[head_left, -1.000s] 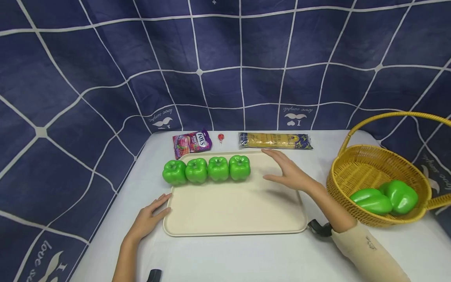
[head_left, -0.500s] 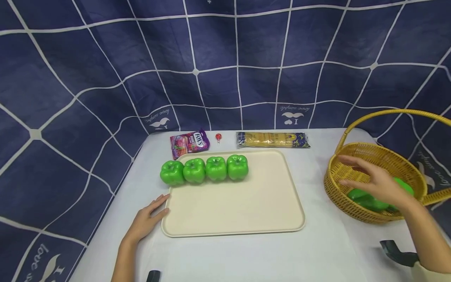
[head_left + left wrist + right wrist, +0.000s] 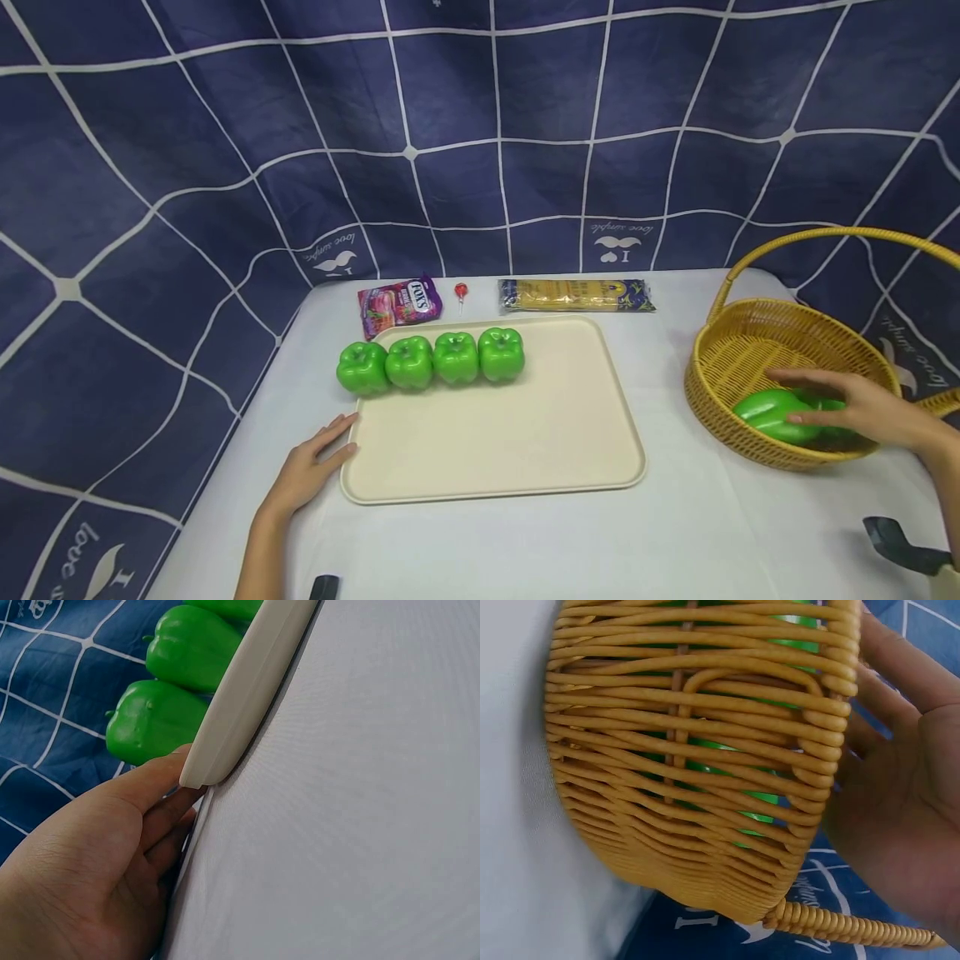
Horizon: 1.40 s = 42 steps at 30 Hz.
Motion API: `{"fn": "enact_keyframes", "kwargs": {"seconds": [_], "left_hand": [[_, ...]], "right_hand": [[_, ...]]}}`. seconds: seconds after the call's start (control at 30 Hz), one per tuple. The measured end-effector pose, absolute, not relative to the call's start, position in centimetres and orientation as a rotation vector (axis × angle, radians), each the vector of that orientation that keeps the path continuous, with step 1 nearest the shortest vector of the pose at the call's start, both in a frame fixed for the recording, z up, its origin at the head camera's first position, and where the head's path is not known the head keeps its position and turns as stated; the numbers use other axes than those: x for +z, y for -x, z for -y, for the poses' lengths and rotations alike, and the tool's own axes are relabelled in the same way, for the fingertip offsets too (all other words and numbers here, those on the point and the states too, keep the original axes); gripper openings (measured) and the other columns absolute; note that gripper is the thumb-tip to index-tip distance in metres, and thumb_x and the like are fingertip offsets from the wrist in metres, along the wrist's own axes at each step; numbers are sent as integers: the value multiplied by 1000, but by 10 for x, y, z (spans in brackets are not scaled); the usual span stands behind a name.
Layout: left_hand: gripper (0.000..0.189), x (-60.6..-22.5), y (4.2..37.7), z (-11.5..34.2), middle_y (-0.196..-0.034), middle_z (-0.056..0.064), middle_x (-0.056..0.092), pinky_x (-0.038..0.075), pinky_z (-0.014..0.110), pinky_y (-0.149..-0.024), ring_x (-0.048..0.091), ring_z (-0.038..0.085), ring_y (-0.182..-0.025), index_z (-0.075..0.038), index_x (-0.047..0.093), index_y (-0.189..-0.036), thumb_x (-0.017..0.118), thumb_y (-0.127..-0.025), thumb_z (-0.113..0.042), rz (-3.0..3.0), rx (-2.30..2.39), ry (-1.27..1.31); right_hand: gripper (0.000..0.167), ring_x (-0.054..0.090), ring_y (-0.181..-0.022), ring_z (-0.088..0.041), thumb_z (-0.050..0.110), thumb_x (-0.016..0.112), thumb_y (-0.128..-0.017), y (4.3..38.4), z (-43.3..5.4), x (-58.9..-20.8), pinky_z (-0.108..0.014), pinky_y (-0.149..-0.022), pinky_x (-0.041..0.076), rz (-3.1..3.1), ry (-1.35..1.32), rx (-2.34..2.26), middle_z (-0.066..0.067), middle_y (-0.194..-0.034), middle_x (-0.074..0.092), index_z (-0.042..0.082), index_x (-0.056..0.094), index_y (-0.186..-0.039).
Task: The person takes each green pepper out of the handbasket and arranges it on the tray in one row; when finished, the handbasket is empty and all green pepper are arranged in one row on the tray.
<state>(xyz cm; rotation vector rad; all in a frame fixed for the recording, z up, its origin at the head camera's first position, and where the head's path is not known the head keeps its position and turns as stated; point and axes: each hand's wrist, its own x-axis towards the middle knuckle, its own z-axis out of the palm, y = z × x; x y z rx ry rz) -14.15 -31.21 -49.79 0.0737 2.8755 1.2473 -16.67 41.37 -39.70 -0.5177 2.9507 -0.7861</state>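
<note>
My left hand lies at the left edge of the cream tray, fingertips right at the rim; the left wrist view has the thumb beside the tray's corner. Along the tray's back left runs a row of several green bell peppers, the leftmost overlapping the rim. To the right, my right hand reaches into a wicker basket, its fingers spread over a green bell pepper. Another one is partly covered by the hand. Through the weave, the right wrist view shows green behind the basket wall.
Behind the tray lie a purple candy bag, a red lollipop and a long yellow-and-blue packet. The basket's tall handle arches over its opening. A navy checked cloth hangs at the back and left.
My right hand has moved from above the tray's right side to the basket and down over the peppers inside. The left hand stays at the tray's edge. The head view has shifted slightly.
</note>
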Motion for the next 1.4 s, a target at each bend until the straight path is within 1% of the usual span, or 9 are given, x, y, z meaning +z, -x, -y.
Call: {"fn": "enact_keyframes", "kwargs": {"seconds": [0.17, 0.3, 0.63, 0.77, 0.87, 1.07, 1.27, 1.33, 1.4], "left_hand": [[53, -499, 142, 312, -144, 14, 35, 19, 60, -105, 25, 39, -133, -23, 49, -135, 60, -87, -44, -2878, 1259, -80], [53, -500, 142, 313, -144, 13, 35, 20, 59, -105, 26, 39, -133, -24, 49, -135, 60, -87, -45, -2880, 1247, -71], [54, -500, 142, 313, -144, 13, 35, 20, 59, -105, 26, 38, -133, -24, 49, -135, 59, -87, -45, -2878, 1248, -73], [53, -498, 142, 312, -144, 14, 35, 20, 60, -105, 25, 39, -133, -23, 49, -135, 60, -87, -45, -2881, 1250, -79], [53, -498, 141, 312, -144, 14, 35, 20, 60, -105, 26, 39, -133, -23, 49, -135, 60, -87, -45, -2882, 1247, -75], [53, -499, 141, 313, -144, 14, 35, 20, 59, -105, 26, 38, -133, -23, 49, -135, 60, -87, -45, -2883, 1240, -63], [53, -498, 141, 312, -144, 14, 35, 20, 59, -105, 26, 39, -133, -22, 50, -135, 60, -88, -43, -2882, 1248, -66], [52, -497, 141, 311, -144, 14, 35, 20, 59, -105, 26, 39, -133, -22, 50, -135, 60, -88, -43, -2884, 1246, -69], [53, -497, 142, 311, -144, 14, 35, 20, 59, -105, 26, 38, -133, -22, 50, -135, 60, -88, -43, -2885, 1243, -73]], "right_hand": [[63, 45, -87, 6, 22, 78, -74, 171, -420, -399, -19, -63, 43, -2899, 537, -730, 32, -112, 42, -1, 52, -126], [59, 45, -82, 2, 21, 77, -75, 174, -425, -399, -19, -61, 41, -2867, 554, -703, 31, -110, 43, -1, 53, -125], [59, 42, -87, 6, 25, 77, -74, 178, -433, -401, -21, -63, 42, -2798, 555, -670, 29, -109, 41, 6, 55, -125], [60, 39, -91, 10, 24, 78, -74, 178, -434, -403, -30, -69, 44, -2779, 547, -697, 33, -109, 38, 7, 54, -127], [60, 38, -91, 10, 24, 77, -74, 177, -433, -403, -35, -70, 44, -2777, 535, -692, 25, -112, 41, 9, 54, -127], [62, 43, -84, 3, 25, 80, -70, 175, -426, -402, -22, -63, 42, -2854, 513, -667, 9, -110, 52, 4, 55, -123], [74, 47, -85, -20, 33, 81, -70, 173, -415, -404, -30, -62, 42, -2863, 325, -663, -21, -113, 52, -1, 48, -127], [76, 47, -87, -27, 33, 80, -70, 172, -413, -405, -32, -63, 43, -2874, 294, -690, -25, -114, 50, -2, 46, -128], [75, 48, -88, -24, 31, 81, -70, 169, -412, -406, -34, -64, 44, -2915, 283, -735, -24, -115, 49, -1, 46, -129]]}}
